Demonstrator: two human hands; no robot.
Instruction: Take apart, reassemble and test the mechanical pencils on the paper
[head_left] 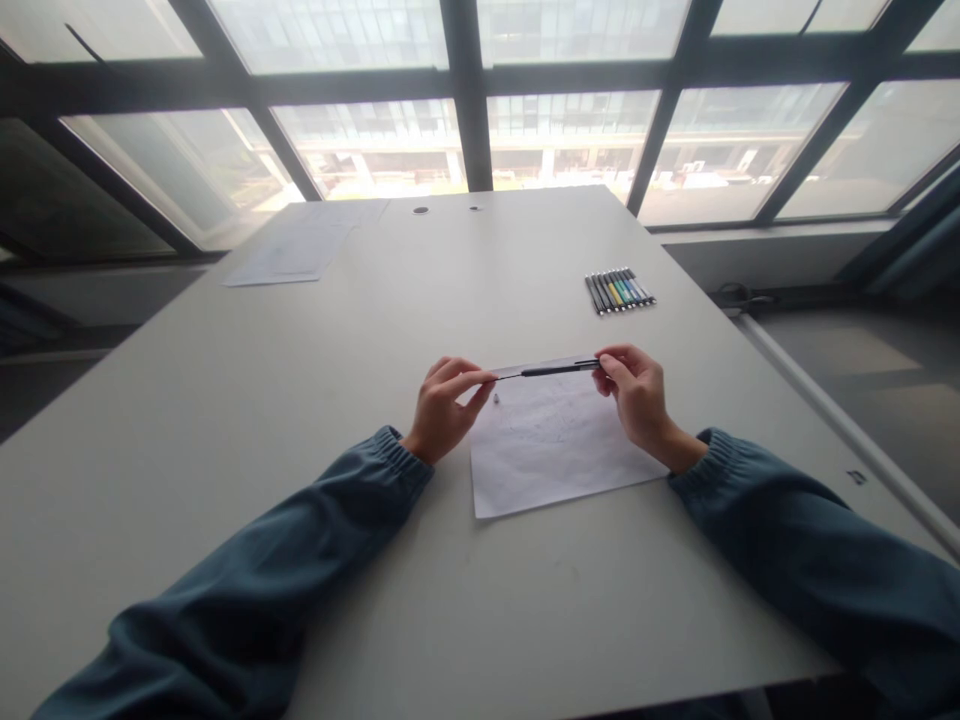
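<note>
My right hand (634, 393) is closed on the clip end of a dark pen (559, 370), held nearly level above a sheet of paper (562, 450). From the pen's left end a thin dark rod (510, 376), like a refill, sticks out. The fingertips of my left hand (446, 405) pinch the far tip of this rod. Just under those fingers, a small grey cone-like piece (496, 398) rests on the paper. Faint marks show on the sheet.
A row of several pens (619, 291) with dark and coloured barrels lies at the right on the white table (360, 580). Paper sheets (292, 250) lie at the back left. A round dark disc (421, 210) is near the far edge, before the windows.
</note>
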